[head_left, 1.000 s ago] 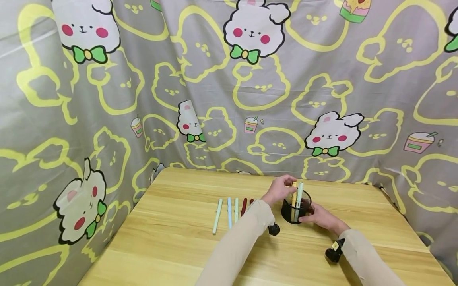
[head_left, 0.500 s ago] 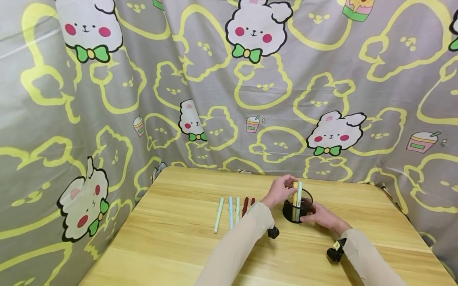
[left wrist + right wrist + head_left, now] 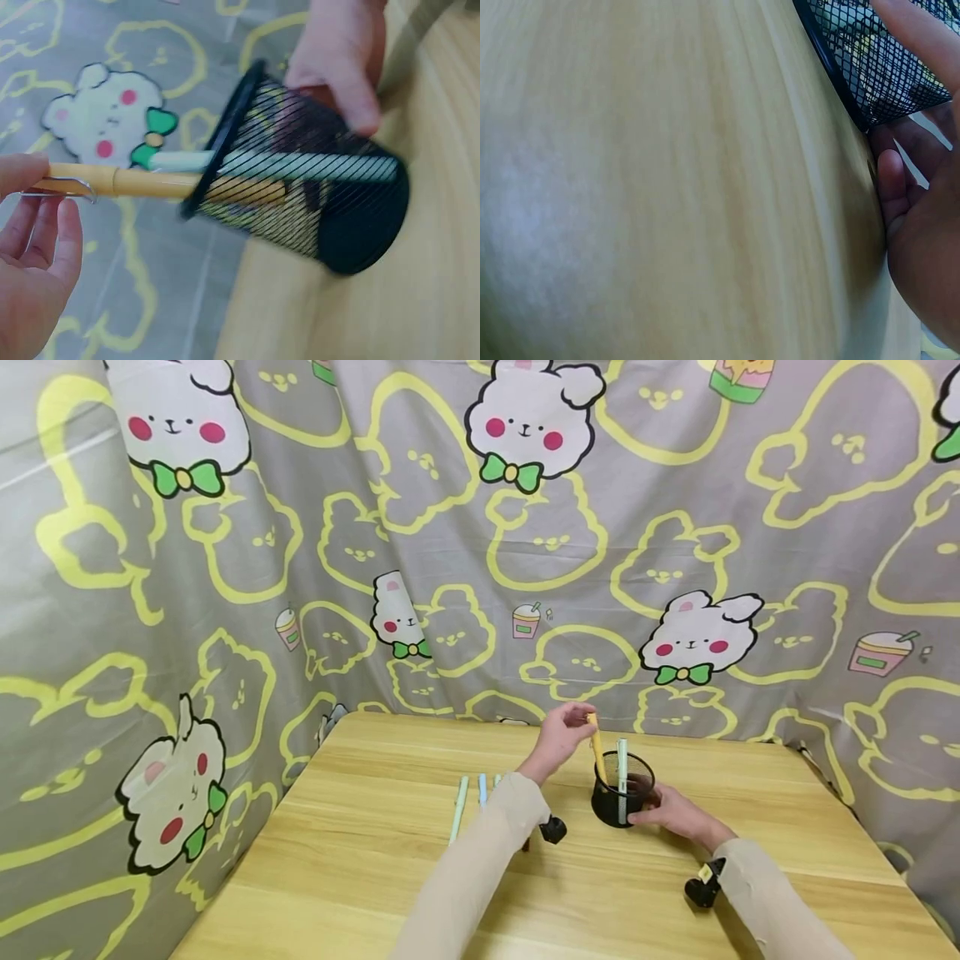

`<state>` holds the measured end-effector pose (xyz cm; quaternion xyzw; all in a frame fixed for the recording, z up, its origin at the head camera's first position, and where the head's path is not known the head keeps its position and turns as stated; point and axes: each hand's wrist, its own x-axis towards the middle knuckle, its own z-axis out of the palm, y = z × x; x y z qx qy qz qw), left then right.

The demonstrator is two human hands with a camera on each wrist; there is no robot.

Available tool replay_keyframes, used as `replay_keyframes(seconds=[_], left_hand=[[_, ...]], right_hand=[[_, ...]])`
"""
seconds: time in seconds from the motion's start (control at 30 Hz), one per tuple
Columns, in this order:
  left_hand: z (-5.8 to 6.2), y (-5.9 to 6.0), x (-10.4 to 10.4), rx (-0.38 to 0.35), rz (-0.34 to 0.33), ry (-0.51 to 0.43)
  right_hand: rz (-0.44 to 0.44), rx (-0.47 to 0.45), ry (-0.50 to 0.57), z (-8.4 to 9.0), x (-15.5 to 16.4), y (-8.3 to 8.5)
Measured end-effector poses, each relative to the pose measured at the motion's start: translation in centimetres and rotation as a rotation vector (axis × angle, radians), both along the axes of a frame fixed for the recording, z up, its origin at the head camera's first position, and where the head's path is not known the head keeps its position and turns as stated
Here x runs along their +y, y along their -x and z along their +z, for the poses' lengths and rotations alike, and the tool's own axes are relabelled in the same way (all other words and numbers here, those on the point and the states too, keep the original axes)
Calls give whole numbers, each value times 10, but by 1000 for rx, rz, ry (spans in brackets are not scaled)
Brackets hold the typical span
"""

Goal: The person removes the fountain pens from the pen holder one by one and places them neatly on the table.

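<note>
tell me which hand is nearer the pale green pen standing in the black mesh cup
Right. The right hand grips the black mesh cup holding the pale green pen. The left hand is up left of the cup, pinching the yellow pen by its top.

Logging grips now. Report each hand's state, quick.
Left hand: pinches the yellow pen by its top, its tip inside the black mesh pen cup.
Right hand: grips the cup's side.

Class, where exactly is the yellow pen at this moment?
In the head view the yellow pen stands tilted, lower end inside the black mesh cup, beside a mint pen; the left hand pinches its top.
</note>
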<state>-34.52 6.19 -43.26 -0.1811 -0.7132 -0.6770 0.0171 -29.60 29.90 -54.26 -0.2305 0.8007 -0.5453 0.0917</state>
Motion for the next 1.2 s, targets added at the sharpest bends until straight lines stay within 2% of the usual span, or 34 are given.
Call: replay_keyframes(seconds=[0.23,0.33,0.5,0.67,0.83,0.87,1.07,1.1,1.2], left_hand=[[17,10,-34,29,36,-164],[22,12,-54,40,78,-158],[26,12,-96,50,128,-90],[18,16,-140,48,152,-56],[3,16,-175,-10,163,-67],[3,13,-181,-31,157,-61],[-15,9,-208,-103,184,48],[-21,11,-211,-108,193,64],[-29,10,-220,-131,185,116]], right_hand=[[11,-3,7,3,-2,0],[5,-17,3,2,-4,0],[19,-32,27,1,-4,0],[42,-39,45,3,-3,-1],[23,-34,27,4,-2,-1],[17,-33,21,4,-2,-1],[-10,-34,-15,1,-3,-2],[-11,-35,-17,1,-3,-2],[-9,-35,-19,1,-3,-1]])
